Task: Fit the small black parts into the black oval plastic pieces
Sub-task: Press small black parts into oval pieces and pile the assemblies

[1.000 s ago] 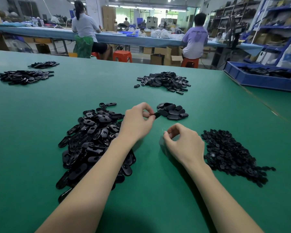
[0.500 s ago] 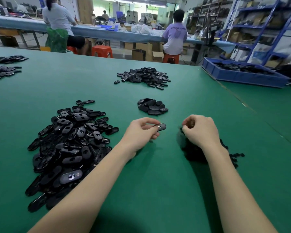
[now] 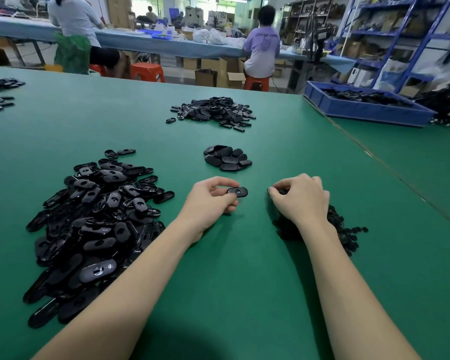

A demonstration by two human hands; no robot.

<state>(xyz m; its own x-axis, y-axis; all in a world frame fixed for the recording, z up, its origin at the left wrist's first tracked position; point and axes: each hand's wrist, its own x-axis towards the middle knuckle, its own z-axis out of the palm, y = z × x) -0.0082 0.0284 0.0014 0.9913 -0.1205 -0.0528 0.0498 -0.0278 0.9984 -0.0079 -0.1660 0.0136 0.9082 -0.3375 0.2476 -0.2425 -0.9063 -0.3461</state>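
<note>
Your left hand (image 3: 208, 201) is pinching one oval piece (image 3: 237, 192) just above the green desk (image 3: 244, 281). Right of that piece, across a bare gap, your right hand (image 3: 300, 197) is curling over the small-parts heap (image 3: 343, 229); whether its grip is holding anything is hidden. The large oval pile (image 3: 94, 222) is lying left of the piece, a smaller cluster (image 3: 227, 158) beyond it.

2 hands (image 3: 211, 201), 1 blue tray (image 3: 369, 110), 2 seated workers (image 3: 261, 40), approx. 6 parts piles (image 3: 94, 219)

Factory assembly floor, long green worktables (image 3: 270, 255), parts heaps (image 3: 94, 224), storage shelving (image 3: 400, 35), seated workers (image 3: 261, 42)
</note>
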